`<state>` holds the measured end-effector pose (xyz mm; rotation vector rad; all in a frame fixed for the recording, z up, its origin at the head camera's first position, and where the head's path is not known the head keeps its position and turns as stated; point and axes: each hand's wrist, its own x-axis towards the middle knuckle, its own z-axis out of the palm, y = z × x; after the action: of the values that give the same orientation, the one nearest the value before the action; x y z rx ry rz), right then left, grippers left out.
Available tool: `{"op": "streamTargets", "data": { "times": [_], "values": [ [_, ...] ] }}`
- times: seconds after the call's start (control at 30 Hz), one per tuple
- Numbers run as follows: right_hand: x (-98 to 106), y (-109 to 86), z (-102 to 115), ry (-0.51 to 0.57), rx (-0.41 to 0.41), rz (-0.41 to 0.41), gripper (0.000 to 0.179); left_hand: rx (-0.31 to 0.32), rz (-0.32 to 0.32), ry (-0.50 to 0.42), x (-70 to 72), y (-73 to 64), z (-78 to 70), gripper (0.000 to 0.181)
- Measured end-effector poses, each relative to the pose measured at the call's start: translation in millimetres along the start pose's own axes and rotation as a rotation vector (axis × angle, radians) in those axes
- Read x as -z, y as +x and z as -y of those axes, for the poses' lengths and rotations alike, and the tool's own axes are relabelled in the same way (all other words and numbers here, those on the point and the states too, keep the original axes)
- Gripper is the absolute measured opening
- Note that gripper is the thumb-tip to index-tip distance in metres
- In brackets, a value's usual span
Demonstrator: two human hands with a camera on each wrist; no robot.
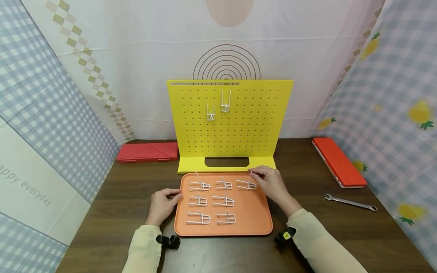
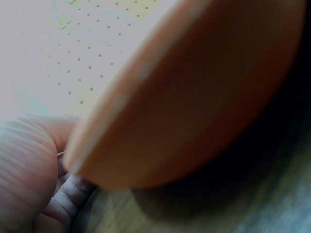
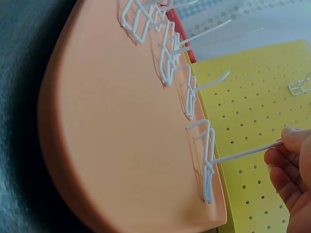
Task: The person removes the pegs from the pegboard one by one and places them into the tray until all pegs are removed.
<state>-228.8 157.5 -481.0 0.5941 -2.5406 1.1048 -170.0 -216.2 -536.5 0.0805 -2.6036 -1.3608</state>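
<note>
My left hand (image 1: 163,204) holds the left rim of an orange tray (image 1: 253,213), the thumb above the edge and the fingers curled below it in the left wrist view. At the tray's back right corner, my right hand (image 1: 271,184) pinches the long prong of a white wire pegboard hook (image 3: 208,167) between thumb and forefinger. The hook's frame stands over the tray surface in the right wrist view. Several similar white hooks (image 1: 224,201) lie in rows on the tray, their prongs pointing up.
Behind the tray stands a yellow pegboard (image 1: 246,129) with two white hooks (image 1: 225,107) hung in its upper part. A red case (image 1: 150,152) lies at the left back. On the right are another red case (image 1: 338,161) and a metal wrench (image 1: 351,202).
</note>
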Motion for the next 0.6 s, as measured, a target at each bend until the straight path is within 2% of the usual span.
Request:
{"op": "streamTargets", "data": {
  "times": [0.6],
  "values": [
    [-0.9,-1.1,-3.5,-0.009,-0.030,0.014,0.015,0.005,0.005,-0.007,0.4,0.0,0.0,0.016]
  ]
}}
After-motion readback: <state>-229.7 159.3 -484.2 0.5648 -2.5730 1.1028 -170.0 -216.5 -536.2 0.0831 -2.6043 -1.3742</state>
